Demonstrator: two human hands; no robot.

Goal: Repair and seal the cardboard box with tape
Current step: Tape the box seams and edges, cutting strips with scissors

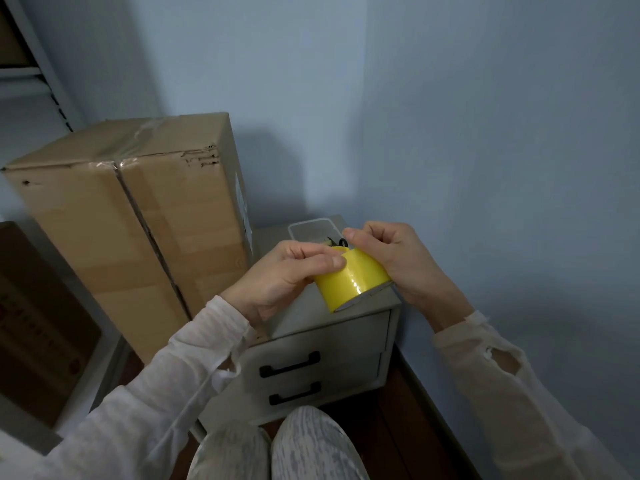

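Note:
A roll of yellow tape [351,280] is held between both hands above a small grey drawer unit. My left hand [282,277] grips the roll's left side, thumb pressed on its top edge. My right hand [391,258] holds the right side, fingers curled over the roll and pinching at its upper rim. A tall cardboard box [128,216] stands to the left, upright. Its centre seam is taped, and its top right corner is torn and crumpled.
The grey drawer unit [311,358] has two black handles and stands against the blue wall. A clear plastic container [311,228] sits on its top behind the hands. A darker brown box [38,327] lies at the far left. My knees are at the bottom.

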